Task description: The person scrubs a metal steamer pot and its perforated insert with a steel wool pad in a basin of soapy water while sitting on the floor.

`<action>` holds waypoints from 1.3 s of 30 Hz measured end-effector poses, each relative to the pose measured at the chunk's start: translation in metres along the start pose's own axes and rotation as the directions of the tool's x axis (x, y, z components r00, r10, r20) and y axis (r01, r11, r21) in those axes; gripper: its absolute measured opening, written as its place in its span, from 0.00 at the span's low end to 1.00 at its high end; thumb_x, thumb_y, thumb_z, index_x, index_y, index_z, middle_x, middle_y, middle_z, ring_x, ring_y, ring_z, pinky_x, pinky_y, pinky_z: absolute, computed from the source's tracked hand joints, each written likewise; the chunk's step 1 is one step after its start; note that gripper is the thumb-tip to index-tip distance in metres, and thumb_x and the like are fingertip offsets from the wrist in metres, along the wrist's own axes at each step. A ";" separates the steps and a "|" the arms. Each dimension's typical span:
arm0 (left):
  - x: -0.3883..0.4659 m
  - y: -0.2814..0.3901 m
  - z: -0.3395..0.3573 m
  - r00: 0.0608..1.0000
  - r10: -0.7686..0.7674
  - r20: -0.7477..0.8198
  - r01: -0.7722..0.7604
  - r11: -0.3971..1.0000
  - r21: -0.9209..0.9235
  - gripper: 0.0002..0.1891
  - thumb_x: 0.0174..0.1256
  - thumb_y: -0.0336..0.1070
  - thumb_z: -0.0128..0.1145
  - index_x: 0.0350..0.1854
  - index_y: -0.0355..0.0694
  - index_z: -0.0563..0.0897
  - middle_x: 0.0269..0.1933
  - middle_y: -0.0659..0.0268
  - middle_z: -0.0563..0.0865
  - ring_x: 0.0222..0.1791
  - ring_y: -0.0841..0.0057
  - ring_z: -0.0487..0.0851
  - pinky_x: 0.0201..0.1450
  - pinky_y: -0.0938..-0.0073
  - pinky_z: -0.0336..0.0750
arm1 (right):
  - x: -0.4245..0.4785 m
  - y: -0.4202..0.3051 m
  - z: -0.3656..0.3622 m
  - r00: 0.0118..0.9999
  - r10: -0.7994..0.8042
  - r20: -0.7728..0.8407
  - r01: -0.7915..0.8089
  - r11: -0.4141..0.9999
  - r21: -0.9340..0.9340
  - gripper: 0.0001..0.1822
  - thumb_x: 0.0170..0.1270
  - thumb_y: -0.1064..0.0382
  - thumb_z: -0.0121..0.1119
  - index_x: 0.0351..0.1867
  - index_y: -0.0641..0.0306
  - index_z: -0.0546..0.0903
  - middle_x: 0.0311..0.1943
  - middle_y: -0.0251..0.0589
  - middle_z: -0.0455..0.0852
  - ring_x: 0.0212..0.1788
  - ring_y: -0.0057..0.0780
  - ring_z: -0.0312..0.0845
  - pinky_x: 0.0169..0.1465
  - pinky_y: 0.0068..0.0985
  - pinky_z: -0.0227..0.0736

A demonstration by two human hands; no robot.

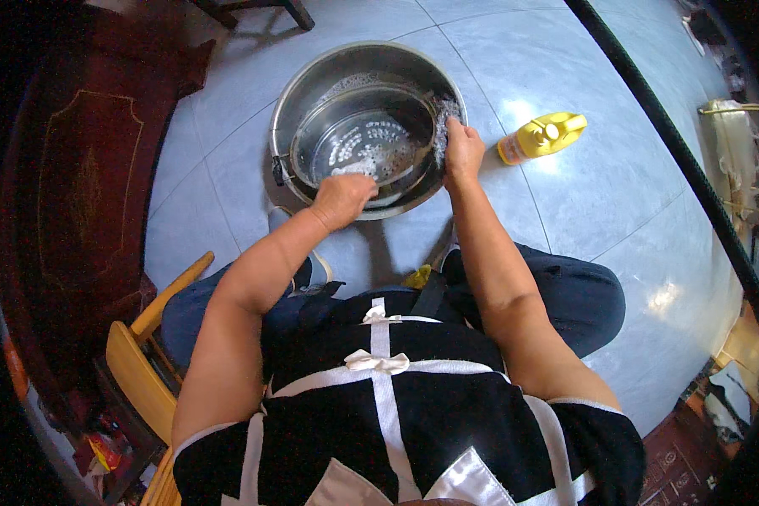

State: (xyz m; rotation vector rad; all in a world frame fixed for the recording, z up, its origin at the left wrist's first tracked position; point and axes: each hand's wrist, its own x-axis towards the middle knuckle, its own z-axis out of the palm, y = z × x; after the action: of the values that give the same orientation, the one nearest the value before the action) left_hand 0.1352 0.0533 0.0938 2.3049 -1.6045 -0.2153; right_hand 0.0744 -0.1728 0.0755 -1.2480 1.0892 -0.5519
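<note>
On the tiled floor stands a large round metal basin (278, 120) with a handle at its left side. Inside it a smaller metal pot (300, 136) lies tilted, with suds on its inner surface. My left hand (348, 196) grips the near rim of the smaller pot, its fingers curled and partly hidden. On the right, my right hand (465, 150) is closed on a grey scouring pad (444, 126), probably of wire mesh, against the right rims of pot and basin.
A yellow plastic jug (544, 136) stands on the floor right of the basin. Dark red wooden furniture (88, 177) is at the left, and a wooden chair (140, 373) at the lower left. A black bar (664, 126) crosses the upper right.
</note>
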 end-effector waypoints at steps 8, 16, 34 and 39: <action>-0.026 -0.034 0.044 0.977 -0.116 0.178 0.079 0.977 0.200 0.06 0.53 0.34 0.55 0.33 0.41 0.79 0.33 0.57 0.80 0.37 0.58 0.81 0.40 0.58 0.75 | -0.010 0.046 0.009 0.997 -0.017 0.076 0.036 0.965 -0.261 0.24 0.52 0.46 0.58 0.33 0.71 0.82 0.30 0.55 0.85 0.36 0.42 0.81 0.44 0.34 0.71; -0.014 -0.093 -0.056 0.910 -0.137 0.390 0.067 0.980 0.188 0.13 0.56 0.37 0.59 0.44 0.41 0.80 0.42 0.56 0.81 0.46 0.57 0.79 0.49 0.57 0.75 | -0.027 0.050 0.036 0.984 0.031 0.178 0.038 0.929 -0.368 0.23 0.53 0.45 0.59 0.33 0.68 0.83 0.31 0.55 0.86 0.38 0.46 0.82 0.46 0.34 0.72; -0.015 -0.193 -0.034 0.628 -0.765 0.143 0.773 0.635 0.000 0.22 0.50 0.46 0.59 0.40 0.30 0.80 0.42 0.45 0.83 0.44 0.50 0.82 0.49 0.57 0.75 | -0.030 0.087 0.075 0.902 0.244 0.356 -0.089 0.913 -0.399 0.24 0.56 0.47 0.60 0.35 0.71 0.83 0.29 0.48 0.85 0.35 0.32 0.79 0.43 0.28 0.72; -0.008 -0.176 -0.043 0.557 -0.808 0.190 0.814 0.577 0.065 0.22 0.48 0.43 0.57 0.42 0.31 0.80 0.42 0.42 0.83 0.45 0.48 0.81 0.49 0.56 0.75 | -0.025 0.082 0.072 0.901 0.229 0.369 -0.029 0.879 -0.476 0.24 0.56 0.46 0.59 0.37 0.71 0.83 0.31 0.51 0.85 0.36 0.35 0.81 0.45 0.31 0.72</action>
State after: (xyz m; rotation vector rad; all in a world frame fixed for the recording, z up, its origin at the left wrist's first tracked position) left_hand 0.3013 0.1238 0.0728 2.9017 -0.4218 -0.6942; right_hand 0.1096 -0.0949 0.0033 -1.5994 0.9532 0.1022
